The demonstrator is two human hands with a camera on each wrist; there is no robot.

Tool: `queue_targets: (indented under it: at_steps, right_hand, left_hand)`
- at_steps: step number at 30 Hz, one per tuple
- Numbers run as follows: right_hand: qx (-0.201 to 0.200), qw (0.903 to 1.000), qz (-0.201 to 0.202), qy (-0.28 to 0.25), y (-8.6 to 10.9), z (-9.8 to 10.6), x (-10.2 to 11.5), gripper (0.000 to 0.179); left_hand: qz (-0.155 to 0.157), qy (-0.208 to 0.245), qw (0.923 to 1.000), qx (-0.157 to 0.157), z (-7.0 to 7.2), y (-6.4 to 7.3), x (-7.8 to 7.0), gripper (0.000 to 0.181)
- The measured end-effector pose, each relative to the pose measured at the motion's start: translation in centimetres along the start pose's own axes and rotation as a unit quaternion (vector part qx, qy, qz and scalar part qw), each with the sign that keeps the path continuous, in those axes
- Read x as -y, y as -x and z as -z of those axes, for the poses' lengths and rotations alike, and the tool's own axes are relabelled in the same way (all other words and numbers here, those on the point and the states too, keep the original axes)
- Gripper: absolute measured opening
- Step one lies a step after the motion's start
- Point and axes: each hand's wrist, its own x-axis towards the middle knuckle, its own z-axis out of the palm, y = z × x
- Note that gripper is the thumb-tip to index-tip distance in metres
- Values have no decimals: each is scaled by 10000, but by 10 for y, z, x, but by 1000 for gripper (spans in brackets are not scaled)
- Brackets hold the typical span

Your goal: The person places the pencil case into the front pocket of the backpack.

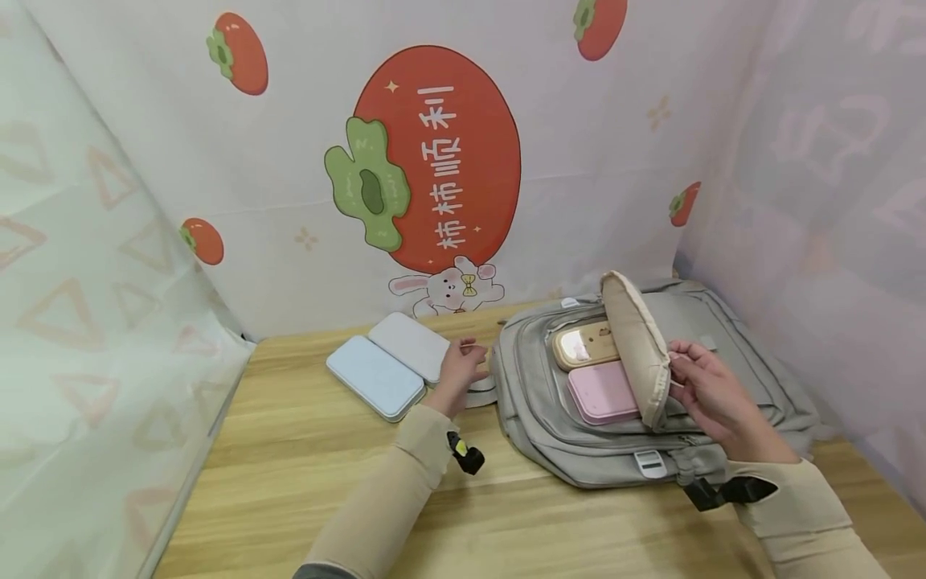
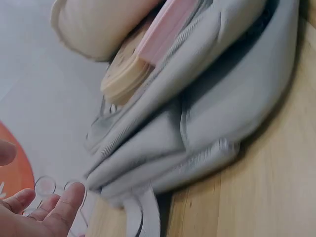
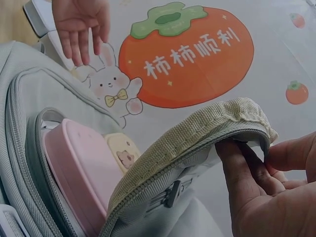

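A grey backpack [image 1: 535, 434] lies on the table at the right, its front pocket unzipped. My right hand [image 1: 712, 394] pinches the edge of the pocket flap [image 1: 633, 346] and holds it raised; the right wrist view shows thumb and fingers on its zippered rim [image 3: 197, 148]. Inside the pocket sit a pink case [image 1: 604, 392] and a yellow case [image 1: 589, 344] with a bear picture, side by side. My left hand [image 1: 457, 374] hovers between the backpack and two flat cases, holding nothing, its fingers loosely bent. Those are a light blue case [image 1: 376, 376] and a white case [image 1: 408, 344].
The wooden table [image 1: 289, 482] carries everything. A grey strap [image 1: 481, 394] sticks out at the backpack's left side. Behind stands a fabric backdrop [image 1: 289, 161] with persimmon and rabbit prints, and similar curtains close off the left and right sides.
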Motion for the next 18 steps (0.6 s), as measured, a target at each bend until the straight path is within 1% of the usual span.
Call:
queue_targets:
  at_steps: [5,10,13,18]
  right_hand:
    - [-102,9999,-55,85,1,-2,2,15]
    - [-209,9995,-146,178,2,-1,3,15]
    - [-187,9996,-151,165,2,-1,3,14]
    - [-89,9999,-60,54,1,-2,3,14]
  left_hand:
    - [-85,-3,9996,-276,27,2,0,43]
    - [-152,-299,9982,-496,53,5,-4,46]
    - [-181,-649,9952,-713,68,8,-8,49]
    - [-242,-1350,9842,-1120,95,16,-15,54]
